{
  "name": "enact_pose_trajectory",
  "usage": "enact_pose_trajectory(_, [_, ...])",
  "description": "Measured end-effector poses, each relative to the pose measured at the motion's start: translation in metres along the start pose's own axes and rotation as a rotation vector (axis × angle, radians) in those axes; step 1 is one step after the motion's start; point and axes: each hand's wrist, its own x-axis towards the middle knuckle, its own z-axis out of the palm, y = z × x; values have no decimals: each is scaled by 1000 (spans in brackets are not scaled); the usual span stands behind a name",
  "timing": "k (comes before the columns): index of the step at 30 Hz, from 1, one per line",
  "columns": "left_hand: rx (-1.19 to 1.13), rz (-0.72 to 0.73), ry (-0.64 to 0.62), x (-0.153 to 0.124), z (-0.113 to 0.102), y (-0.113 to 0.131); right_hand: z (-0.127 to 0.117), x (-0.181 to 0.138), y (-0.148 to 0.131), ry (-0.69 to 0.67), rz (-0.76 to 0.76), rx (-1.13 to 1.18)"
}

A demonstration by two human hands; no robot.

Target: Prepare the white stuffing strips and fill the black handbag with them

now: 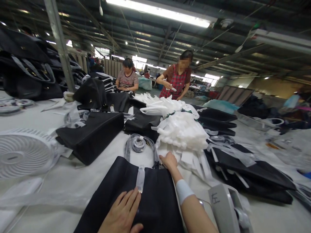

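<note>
While left hand (123,212) presses black bag (145,200), right hand (169,161) at its mouth

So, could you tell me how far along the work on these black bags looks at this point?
Done, it seems: several black bags lie set down across the table. In hand: the left hand rests flat on the nearest black bag, while the right hand reaches its top edge by the wrapped handles. Left: a pile of white packing pieces sits unused, with more bags beyond.
</note>
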Motion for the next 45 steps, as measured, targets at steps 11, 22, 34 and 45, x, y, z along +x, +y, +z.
enact_pose_trajectory(11, [36, -49, 19, -3, -5, 7, -100, -1, 70, 104, 41, -140])
enact_pose_trajectory(22, [-52, -75, 31, -6, -9, 10, -160, -116, 125, -325, -9, 667])
enact_pose_trajectory(34, [-132, -21, -261, 30, -30, 2, -49, -241, 131, 76, 67, 525])
enact_pose_trajectory(45, [-342, 495, -812, 191, -18, 26, -46, -241, 127, 116, -30, 302])
